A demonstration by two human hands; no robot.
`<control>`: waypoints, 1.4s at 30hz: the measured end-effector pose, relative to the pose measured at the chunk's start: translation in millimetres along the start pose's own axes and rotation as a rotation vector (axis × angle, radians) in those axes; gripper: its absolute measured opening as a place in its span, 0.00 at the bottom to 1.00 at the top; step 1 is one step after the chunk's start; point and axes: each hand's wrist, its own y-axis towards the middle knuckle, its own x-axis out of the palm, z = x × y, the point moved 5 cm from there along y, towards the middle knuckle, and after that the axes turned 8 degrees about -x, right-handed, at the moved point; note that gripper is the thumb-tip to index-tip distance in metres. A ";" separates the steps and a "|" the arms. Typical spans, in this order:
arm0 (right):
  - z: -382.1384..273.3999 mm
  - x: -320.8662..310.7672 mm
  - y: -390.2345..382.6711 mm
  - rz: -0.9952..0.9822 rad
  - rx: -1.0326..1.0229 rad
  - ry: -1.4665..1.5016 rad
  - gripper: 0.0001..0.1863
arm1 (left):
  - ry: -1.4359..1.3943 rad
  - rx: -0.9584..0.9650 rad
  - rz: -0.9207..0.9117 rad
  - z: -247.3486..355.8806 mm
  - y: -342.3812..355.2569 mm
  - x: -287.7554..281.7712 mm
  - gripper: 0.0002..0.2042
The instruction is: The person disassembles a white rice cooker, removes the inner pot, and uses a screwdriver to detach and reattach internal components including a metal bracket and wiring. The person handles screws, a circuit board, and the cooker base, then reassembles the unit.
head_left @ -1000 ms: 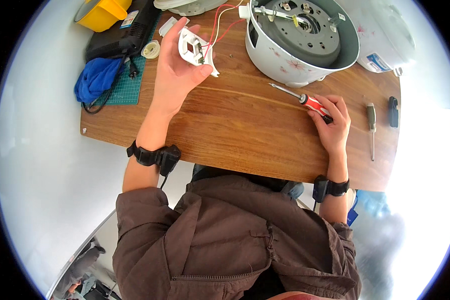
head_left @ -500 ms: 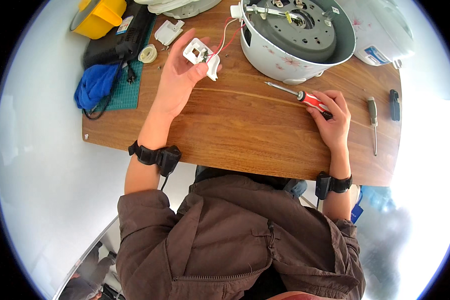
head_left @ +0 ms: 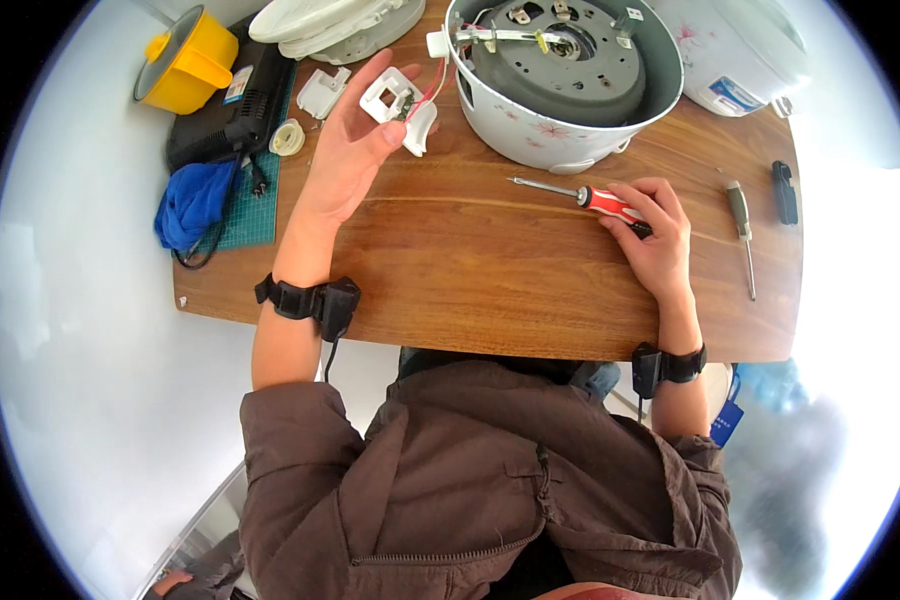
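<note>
My left hand (head_left: 352, 160) holds a small white plastic housing (head_left: 419, 130) between thumb and fingers. It has a square opening, and what looks like a small circuit part sits inside. Red and white wires (head_left: 443, 82) run from it to the white rice cooker body (head_left: 530, 135), which has a flower pattern. Inside that body a round grey metal part (head_left: 570, 85) shows, with a thin strip across it. My right hand (head_left: 660, 240) is closed round the red-and-white handle of a screwdriver (head_left: 598, 200). Its shaft points left, just in front of the cooker body, without touching it.
On the left are a white plastic cover (head_left: 320, 94), a cream ring (head_left: 288, 138), a blue cloth (head_left: 190, 205), a black device (head_left: 220, 125) and a yellow container (head_left: 202, 70). A second screwdriver (head_left: 738, 210) and a black object (head_left: 785, 192) lie right. Another cooker (head_left: 735, 55) stands behind.
The whole view has shifted slightly, so the table's things appear a little farther left. Both hands keep their grips, on the housing and the screwdriver, with little movement.
</note>
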 end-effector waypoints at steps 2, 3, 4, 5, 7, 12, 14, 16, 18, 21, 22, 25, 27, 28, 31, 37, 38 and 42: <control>0.9 -1.0 0.2 0.000 -0.001 -0.002 0.21 | -0.018 0.020 -0.009 0.4 5.7 0.7 0.47; 1.2 -1.5 0.3 0.000 -0.002 -0.002 0.21 | 0.038 0.041 -0.008 2.5 8.2 2.9 0.48; 1.7 -1.1 0.0 -0.001 -0.001 -0.003 0.22 | 0.093 0.062 -0.007 4.9 10.9 6.3 0.49; 2.1 -0.5 -0.4 -0.002 -0.003 -0.006 0.22 | 0.147 0.086 -0.005 6.6 13.2 9.7 0.50; 2.7 -1.0 -0.6 -0.004 -0.002 -0.008 0.22 | 0.153 0.112 -0.007 6.4 18.5 14.2 0.51; 1.1 -0.9 0.2 -0.007 0.000 -0.007 0.21 | 0.162 0.200 -0.031 5.2 31.8 22.0 0.53; 1.1 -1.3 0.4 -0.008 -0.003 -0.005 0.21 | 0.170 0.247 -0.037 4.4 36.4 23.9 0.53; 0.5 -1.5 1.3 -0.007 -0.008 -0.004 0.21 | 0.212 0.295 -0.026 1.1 41.3 20.2 0.53; -0.5 -1.4 1.9 -0.005 -0.011 -0.006 0.21 | 0.244 0.342 -0.023 -2.1 45.1 18.1 0.53; 1.0 -1.2 1.1 -0.008 -0.013 -0.009 0.21 | 0.324 0.407 -0.020 -3.0 48.8 18.5 0.55; 1.0 -1.2 1.1 -0.010 -0.008 -0.008 0.21 | 0.385 0.423 -0.013 -2.5 49.5 19.0 0.56; 0.9 -2.1 1.5 -0.014 0.002 -0.004 0.21 | 0.577 0.449 0.046 1.2 48.9 23.7 0.58; 0.3 -1.9 1.9 -0.016 -0.001 -0.003 0.22 | 0.579 0.445 0.045 0.2 48.8 24.6 0.58; 0.0 -1.6 2.1 -0.016 0.004 -0.003 0.22 | 0.515 0.435 0.016 -3.2 48.9 23.5 0.58; -0.2 -1.0 1.9 -0.017 0.016 -0.006 0.21 | 0.313 0.374 -0.050 -8.3 51.0 22.3 0.58; -1.7 -2.7 3.4 -0.016 0.008 -0.008 0.21 | 0.267 0.371 -0.096 -5.3 54.9 18.7 0.60; -0.8 -2.2 3.1 -0.016 0.014 -0.004 0.21 | 0.285 0.380 -0.098 -3.9 55.3 17.9 0.61; -1.6 -1.4 3.8 -0.011 0.011 -0.001 0.21 | 0.373 0.346 -0.073 -2.1 56.0 19.6 0.60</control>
